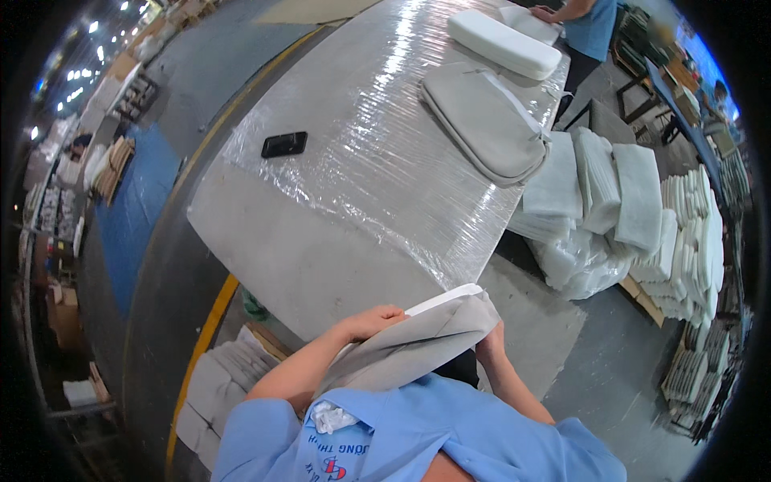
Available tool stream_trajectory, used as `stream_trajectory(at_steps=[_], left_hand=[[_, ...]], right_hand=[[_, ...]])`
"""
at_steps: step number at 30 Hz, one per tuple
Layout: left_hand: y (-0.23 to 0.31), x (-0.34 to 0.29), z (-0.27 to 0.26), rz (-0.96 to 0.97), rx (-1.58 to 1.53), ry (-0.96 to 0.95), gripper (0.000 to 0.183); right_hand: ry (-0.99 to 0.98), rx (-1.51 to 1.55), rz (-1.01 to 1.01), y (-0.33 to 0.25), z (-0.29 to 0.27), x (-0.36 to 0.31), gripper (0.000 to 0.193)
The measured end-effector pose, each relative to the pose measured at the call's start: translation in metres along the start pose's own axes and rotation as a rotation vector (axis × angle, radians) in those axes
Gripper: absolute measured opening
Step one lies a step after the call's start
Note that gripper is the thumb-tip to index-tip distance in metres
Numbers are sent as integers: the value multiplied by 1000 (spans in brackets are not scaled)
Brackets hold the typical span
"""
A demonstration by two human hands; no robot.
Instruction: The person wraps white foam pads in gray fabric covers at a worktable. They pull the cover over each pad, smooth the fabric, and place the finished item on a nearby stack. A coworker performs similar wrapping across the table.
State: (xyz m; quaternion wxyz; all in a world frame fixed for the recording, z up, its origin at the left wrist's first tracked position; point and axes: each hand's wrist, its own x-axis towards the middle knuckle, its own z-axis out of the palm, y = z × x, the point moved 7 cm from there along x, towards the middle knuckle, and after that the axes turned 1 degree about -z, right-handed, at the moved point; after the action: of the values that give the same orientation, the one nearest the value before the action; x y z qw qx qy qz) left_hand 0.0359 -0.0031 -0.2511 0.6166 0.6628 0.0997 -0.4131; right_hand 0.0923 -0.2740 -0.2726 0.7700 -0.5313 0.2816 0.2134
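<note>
Against my body, at the near edge of the table, I hold a grey fabric cushion cover (418, 344) upright and tilted. A strip of white padding (444, 300) shows along its upper edge. My left hand (375, 321) is closed with its fingers curled over the cover's left upper edge. At the other end, my right hand (490, 341) grips the cover's right corner, its fingers partly hidden behind the fabric.
The large table (297, 241) is partly wrapped in clear film. On it lie a black phone (284, 145), a grey cushion (482, 124) and a white foam block (504, 44). A co-worker (590, 30) stands at the far right corner. White padding stacks (598, 181) stand right; grey covers (225, 381) lie left.
</note>
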Motion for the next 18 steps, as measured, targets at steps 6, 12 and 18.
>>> stream_trajectory(at_steps=[6,12,18], left_hand=[[-25,-54,-17,-163,235,-70,37],[-48,-79,-27,-217,91,161,28],[5,-122,-20,191,393,829,26]], right_hand=[[-40,-70,-11,-3,-10,-1,31],[-272,-703,-123,-68,-24,46,29],[-1010,-1380,-42,-91,155,29,40]])
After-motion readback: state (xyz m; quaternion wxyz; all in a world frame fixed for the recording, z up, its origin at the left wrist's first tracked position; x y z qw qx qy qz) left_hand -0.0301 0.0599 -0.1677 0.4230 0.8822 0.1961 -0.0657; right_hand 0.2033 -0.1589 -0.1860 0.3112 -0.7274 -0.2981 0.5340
